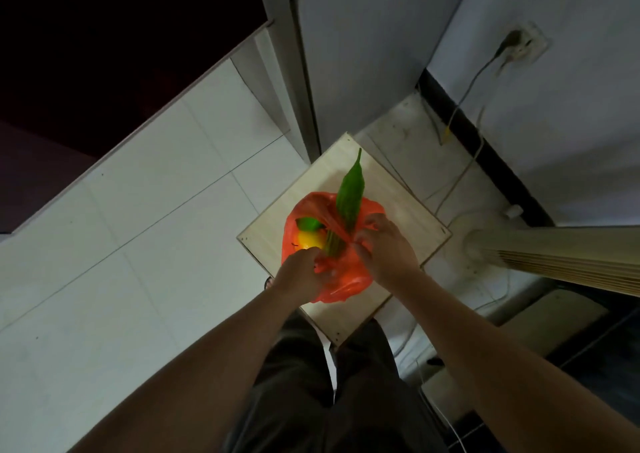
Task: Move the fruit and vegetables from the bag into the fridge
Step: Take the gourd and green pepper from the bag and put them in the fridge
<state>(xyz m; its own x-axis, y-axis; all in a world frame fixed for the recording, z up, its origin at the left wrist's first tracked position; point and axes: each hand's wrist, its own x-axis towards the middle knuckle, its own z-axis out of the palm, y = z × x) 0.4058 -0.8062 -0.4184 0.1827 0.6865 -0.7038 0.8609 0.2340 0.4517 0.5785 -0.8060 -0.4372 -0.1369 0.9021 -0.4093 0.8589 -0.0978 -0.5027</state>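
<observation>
At the centre of the frame, the left hand [300, 269] and the right hand [388, 246] are apart, each gripping the rim of the thin red plastic bag [346, 281]. The bag sits on a small square pale wooden counter [398, 189]. Inside it are a round yellow fruit [310, 240] and a shiny green vegetable [308, 224], and a long ridged green vegetable [349, 192] sticks out upward.

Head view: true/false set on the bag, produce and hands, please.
1. The red bag sits on the wooden stool. True.
2. The long green vegetable lies on the floor. False: it sticks out of the bag.
3. The left hand and right hand both grip the bag's plastic. True.
4. The yellow fruit is in the right hand. False: it sits inside the bag, near the left hand.
</observation>
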